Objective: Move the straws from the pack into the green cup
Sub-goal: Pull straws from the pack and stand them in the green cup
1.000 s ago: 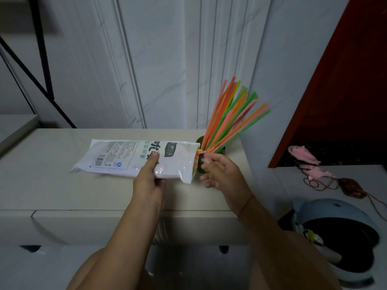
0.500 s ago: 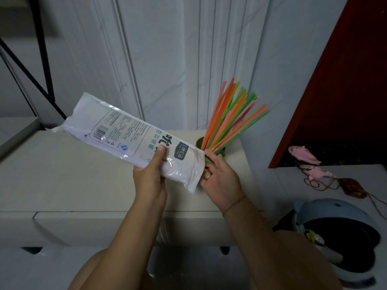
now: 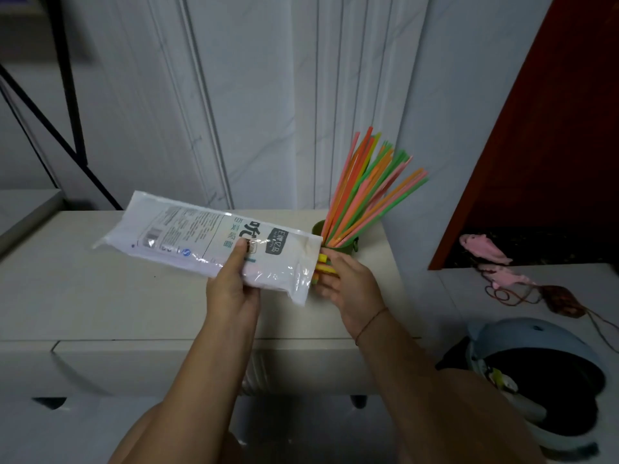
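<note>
The long, flat pack of glossy white plastic film [image 3: 201,239], printed with dark lettering and a barcode, is held in the air above the smooth cream cabinet top [image 3: 100,296]. It tilts, with its sealed end up to the left and its open mouth down to the right. The left hand [image 3: 231,293] grips it from below near the mouth, fingers wrapped under the crinkled film and the thumb pressed flat on the printed face. The right hand [image 3: 351,289] is at the mouth itself, its fingers curled round the short yellow and green straw ends [image 3: 324,262] that poke out of the film.

Just behind the right hand's fingertips stands the small round green cup [image 3: 348,251], near the back right corner of the cabinet. It holds a fan of thin, straight plastic straws [image 3: 365,192] in orange, pink, green and yellow, leaning to the right.

There is one pack, one cup and two hands. The straws in the cup are too many and too overlapped to count, and how many ends show at the pack's mouth cannot be told.
</note>
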